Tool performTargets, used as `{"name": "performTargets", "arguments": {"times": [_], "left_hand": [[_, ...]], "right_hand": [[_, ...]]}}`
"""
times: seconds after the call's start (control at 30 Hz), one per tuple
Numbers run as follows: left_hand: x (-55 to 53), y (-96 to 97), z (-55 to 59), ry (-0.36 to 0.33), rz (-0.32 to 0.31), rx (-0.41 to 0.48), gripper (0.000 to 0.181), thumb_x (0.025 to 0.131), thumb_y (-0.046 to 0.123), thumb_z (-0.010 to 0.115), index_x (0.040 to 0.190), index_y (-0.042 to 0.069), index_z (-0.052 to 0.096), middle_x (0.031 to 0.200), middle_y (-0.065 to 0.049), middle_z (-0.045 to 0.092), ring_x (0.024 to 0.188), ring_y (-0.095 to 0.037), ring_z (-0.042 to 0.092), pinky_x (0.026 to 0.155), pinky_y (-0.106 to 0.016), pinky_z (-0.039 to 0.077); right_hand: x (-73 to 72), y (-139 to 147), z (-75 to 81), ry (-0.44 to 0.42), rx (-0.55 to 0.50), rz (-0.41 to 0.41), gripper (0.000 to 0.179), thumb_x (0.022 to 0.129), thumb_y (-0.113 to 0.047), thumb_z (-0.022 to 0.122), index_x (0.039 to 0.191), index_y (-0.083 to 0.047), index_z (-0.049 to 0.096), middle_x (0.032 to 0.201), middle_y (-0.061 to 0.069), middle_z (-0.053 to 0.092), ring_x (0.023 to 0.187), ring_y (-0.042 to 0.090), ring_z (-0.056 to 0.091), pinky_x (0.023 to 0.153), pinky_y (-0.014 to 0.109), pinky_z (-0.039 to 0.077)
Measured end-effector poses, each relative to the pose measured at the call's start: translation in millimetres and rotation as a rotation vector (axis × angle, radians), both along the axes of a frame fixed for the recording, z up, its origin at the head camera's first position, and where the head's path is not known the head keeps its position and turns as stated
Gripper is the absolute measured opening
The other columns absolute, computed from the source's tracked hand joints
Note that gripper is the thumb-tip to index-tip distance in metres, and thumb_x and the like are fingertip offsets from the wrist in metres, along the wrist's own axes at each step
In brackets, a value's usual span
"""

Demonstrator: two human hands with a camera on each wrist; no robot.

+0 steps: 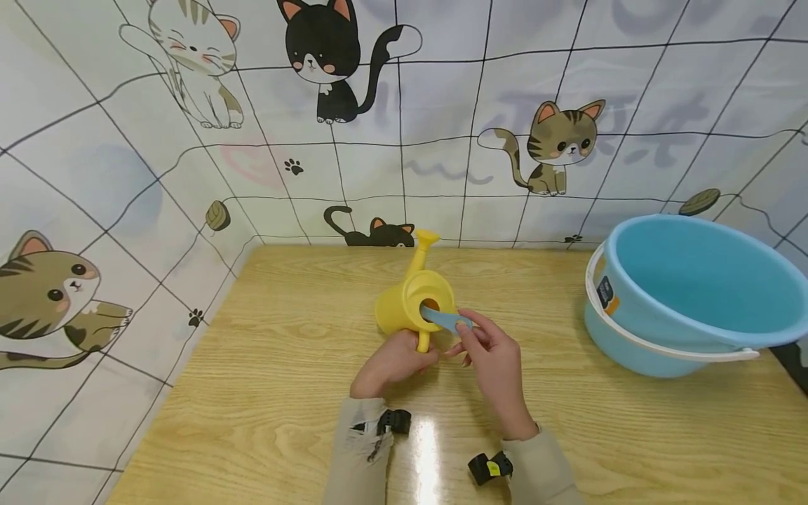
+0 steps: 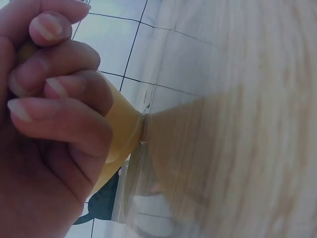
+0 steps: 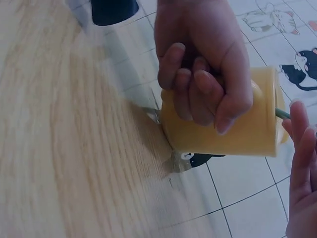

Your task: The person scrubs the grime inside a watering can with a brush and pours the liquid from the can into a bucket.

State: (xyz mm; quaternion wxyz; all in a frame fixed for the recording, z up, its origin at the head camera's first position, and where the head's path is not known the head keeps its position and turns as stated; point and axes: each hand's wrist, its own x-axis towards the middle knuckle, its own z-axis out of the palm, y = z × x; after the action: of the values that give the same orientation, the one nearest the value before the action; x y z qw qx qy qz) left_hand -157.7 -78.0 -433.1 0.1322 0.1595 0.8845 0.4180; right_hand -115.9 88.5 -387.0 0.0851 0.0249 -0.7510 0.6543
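Note:
In the head view a yellow watering can (image 1: 391, 308) stands on the wooden table, its spout pointing away from me. My left hand (image 1: 399, 358) grips its handle (image 1: 423, 341) from the near side; the curled fingers show in the right wrist view. Between thumb and fingers, my right hand (image 1: 492, 358) pinches the wide end of a light-blue, flat-handled tool (image 1: 445, 319). The tool's narrower part goes into the can's round top opening, and its far end is hidden inside. Close to the left wrist camera, the left fingers (image 2: 64, 119) cover much of the can (image 2: 121, 129).
A large light-blue bucket (image 1: 675, 337) with a white handle (image 1: 656, 345) stands on the right of the table (image 1: 284, 400). Cloth with printed cats and a grid (image 1: 442, 161) hangs behind and to the left. Black wrist straps (image 1: 395, 421) are on both sleeves.

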Motion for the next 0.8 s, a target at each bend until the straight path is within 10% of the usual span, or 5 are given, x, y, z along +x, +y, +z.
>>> {"name": "performTargets", "arguments": {"times": [0.4, 0.8], "left_hand": [[-0.3, -4.4, -0.6, -0.054, 0.043, 0.077, 0.029, 0.078, 0.024, 0.056, 0.053, 0.012, 0.05, 0.046, 0.002, 0.046, 0.039, -0.011, 0.038, 0.041, -0.025, 0.031], [-1.7, -5.2, -0.8, -0.052, 0.059, 0.071, 0.027, 0.077, 0.024, 0.055, 0.053, 0.012, 0.05, 0.047, 0.003, 0.046, 0.04, -0.011, 0.039, 0.042, -0.025, 0.032]], "right_hand": [[-10.0, 21.6, -6.7, -0.047, -0.247, 0.056, 0.029, 0.087, -0.017, 0.057, 0.113, -0.005, 0.059, 0.071, 0.006, 0.065, 0.056, 0.022, 0.061, 0.045, 0.027, 0.044], [-3.0, 7.9, 3.4, 0.026, -0.073, 0.032, 0.03, 0.087, -0.018, 0.056, 0.116, -0.01, 0.058, 0.078, 0.021, 0.064, 0.062, 0.016, 0.06, 0.05, 0.029, 0.047]]}}
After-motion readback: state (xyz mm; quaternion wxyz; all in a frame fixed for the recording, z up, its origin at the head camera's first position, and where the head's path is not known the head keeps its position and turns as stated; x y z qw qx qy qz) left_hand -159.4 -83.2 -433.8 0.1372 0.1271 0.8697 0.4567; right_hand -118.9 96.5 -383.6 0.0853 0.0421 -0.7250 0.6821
